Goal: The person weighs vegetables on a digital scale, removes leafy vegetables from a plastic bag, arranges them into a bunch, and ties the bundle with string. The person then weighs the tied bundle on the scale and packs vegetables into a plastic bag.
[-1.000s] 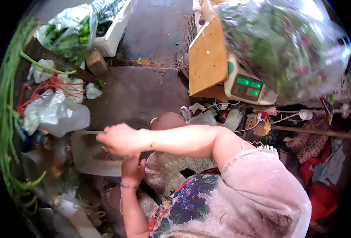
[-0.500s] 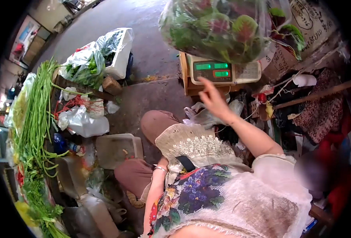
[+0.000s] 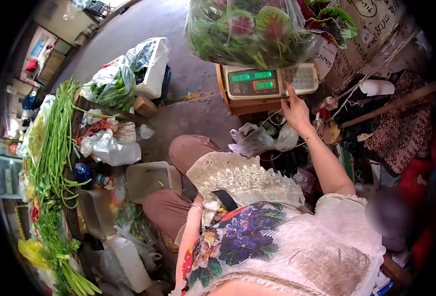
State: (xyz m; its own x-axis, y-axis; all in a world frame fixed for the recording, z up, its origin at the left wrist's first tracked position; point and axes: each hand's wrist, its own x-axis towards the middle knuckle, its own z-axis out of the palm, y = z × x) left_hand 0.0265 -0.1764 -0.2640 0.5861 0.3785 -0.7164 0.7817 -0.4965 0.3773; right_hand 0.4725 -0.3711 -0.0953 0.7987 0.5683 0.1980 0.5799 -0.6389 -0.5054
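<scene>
My right hand [image 3: 295, 112] is at the front edge of a digital scale [image 3: 237, 89]. Its index finger stretches up to the keypad, and nothing is in the hand. Green figures glow on the scale's display [image 3: 263, 85]. A clear plastic bag of red-and-green amaranth leaves [image 3: 245, 34] rests on top of the scale, with some leaves sticking out at the right. My left hand [image 3: 199, 199] lies at my lap beside the lace-edged apron [image 3: 247, 175]. Only a bit of it shows above the bracelet, and its fingers are hidden.
Long beans [image 3: 55, 143] and leafy greens [image 3: 53, 237] line the left side. A white foam box [image 3: 151, 74] with bagged greens stands farther back. Near my knees sits a plastic tub [image 3: 151, 180]. Cardboard [image 3: 366, 34], a wooden stick [image 3: 393, 103] and cloth lie at the right.
My right hand has moved right, from in front of the display to the keypad's lower edge. The figures on the display appear different. The whole view has shifted slightly.
</scene>
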